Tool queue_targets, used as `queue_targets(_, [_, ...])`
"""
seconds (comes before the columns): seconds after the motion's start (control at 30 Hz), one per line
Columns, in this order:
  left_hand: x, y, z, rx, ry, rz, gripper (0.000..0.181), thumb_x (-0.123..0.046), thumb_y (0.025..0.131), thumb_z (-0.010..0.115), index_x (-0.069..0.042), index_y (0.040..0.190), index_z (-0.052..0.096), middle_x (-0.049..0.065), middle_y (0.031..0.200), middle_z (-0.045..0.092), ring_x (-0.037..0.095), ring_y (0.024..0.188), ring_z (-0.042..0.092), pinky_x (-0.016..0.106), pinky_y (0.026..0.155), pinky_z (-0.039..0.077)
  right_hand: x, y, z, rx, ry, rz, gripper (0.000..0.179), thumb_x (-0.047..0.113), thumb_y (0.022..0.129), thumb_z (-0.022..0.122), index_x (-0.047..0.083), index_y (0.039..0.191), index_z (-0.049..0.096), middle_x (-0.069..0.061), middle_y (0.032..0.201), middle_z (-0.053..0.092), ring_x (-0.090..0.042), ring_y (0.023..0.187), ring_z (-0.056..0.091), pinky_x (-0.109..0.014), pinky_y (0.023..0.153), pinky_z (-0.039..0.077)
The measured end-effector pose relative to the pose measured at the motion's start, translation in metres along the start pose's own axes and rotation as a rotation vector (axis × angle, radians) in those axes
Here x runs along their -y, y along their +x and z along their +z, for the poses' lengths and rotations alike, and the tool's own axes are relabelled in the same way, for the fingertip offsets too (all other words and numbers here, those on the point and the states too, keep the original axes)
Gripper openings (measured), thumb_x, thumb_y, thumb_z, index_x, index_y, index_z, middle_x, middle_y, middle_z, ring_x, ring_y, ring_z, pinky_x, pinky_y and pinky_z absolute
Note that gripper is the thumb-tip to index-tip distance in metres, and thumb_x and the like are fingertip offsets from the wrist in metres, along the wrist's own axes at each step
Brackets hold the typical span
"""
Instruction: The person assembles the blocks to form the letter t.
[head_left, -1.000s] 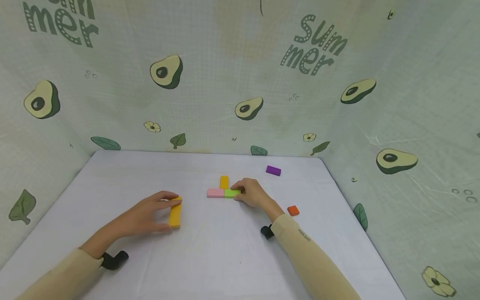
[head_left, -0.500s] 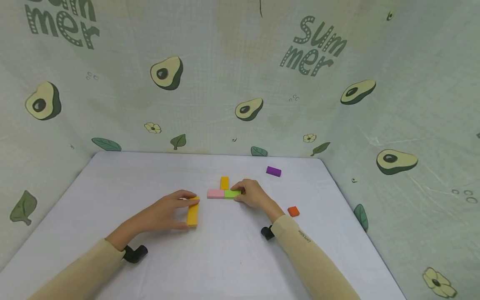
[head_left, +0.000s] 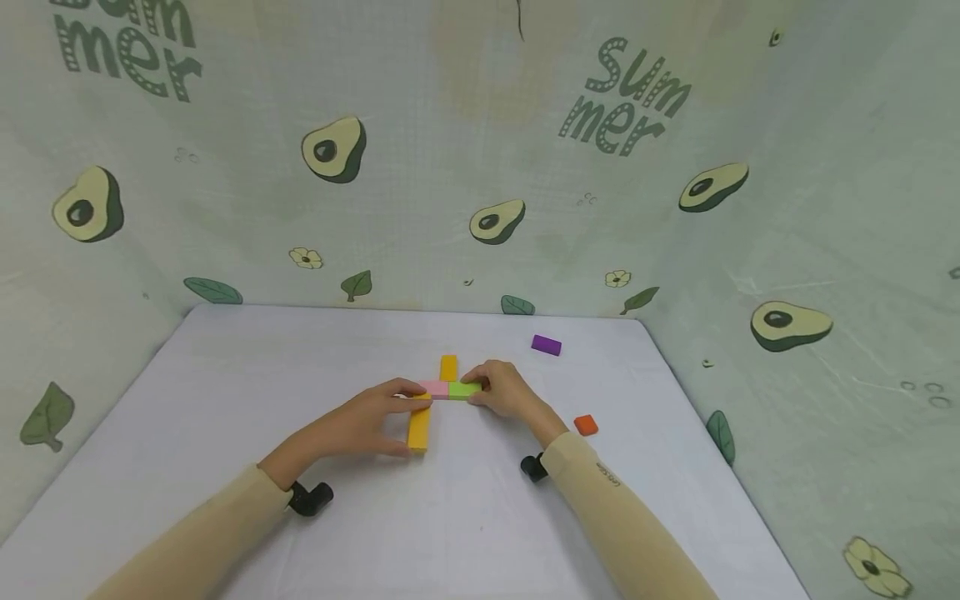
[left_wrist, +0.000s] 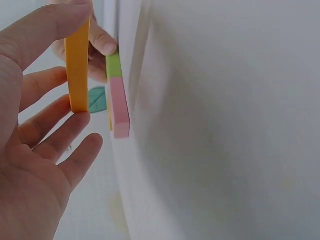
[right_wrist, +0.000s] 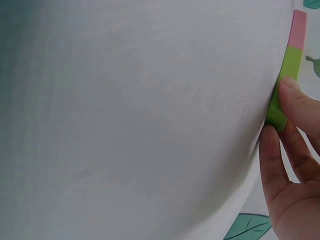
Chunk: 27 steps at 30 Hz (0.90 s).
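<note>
Left hand (head_left: 367, 421) pinches a long yellow bar (head_left: 418, 429) crosswise to the pink bar (head_left: 438, 389) beyond its fingers; right hand (head_left: 507, 392) pinches a lime-green bar (head_left: 461, 390).

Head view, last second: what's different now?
The left hand has carried the long yellow block rightward, up to the near side of the pink block, whose left end its fingers now partly cover. Nothing newly gripped or let go. Unchanged: the right hand pinching the green block; the small yellow, purple and orange blocks.
</note>
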<state>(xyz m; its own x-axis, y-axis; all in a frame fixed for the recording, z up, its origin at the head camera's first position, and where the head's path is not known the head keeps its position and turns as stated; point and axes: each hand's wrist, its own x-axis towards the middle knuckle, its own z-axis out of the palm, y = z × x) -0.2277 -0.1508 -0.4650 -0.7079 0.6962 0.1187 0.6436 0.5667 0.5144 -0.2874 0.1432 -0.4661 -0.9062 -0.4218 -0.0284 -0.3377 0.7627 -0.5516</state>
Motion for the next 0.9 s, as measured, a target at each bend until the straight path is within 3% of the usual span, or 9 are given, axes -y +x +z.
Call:
queue_targets(0.4, [-0.012,0.025,0.016,0.05,-0.022,0.011,0.073,-0.033,0.086,0.091,-0.012,0.15,0.063,0.003,0.155,0.051,0.025,0.144,0.048,0.047,0.117,0.046,-0.001,0.002,0.001,0.002,-0.002,0.004,0.03,0.014,0.096,0.081,0.014,0.126,0.079,0.001,0.099,0.068,-0.019,0.093,0.056,-0.031,0.085,0.05])
queue_targets(0.63, [-0.012,0.036,0.025,0.089,-0.001,0.009,0.072,-0.037,0.086,0.09,-0.013,0.149,0.063,0.002,0.153,0.052,0.023,0.141,0.049,0.045,0.118,0.045,0.0,0.001,0.0,-0.001,-0.013,0.0,0.03,0.014,0.096,0.081,0.014,0.126,0.079,0.001,0.097,0.066,-0.019,0.091,0.055,-0.03,0.083,0.049])
queue_targets(0.9, [-0.017,0.039,0.027,0.141,0.019,-0.027,0.072,-0.037,0.088,0.089,-0.011,0.149,0.063,0.006,0.155,0.052,0.026,0.14,0.052,0.046,0.118,0.045,0.0,0.001,0.0,0.001,-0.002,0.003,0.03,0.015,0.096,0.081,0.014,0.126,0.079,0.001,0.097,0.066,-0.018,0.092,0.055,-0.03,0.083,0.049])
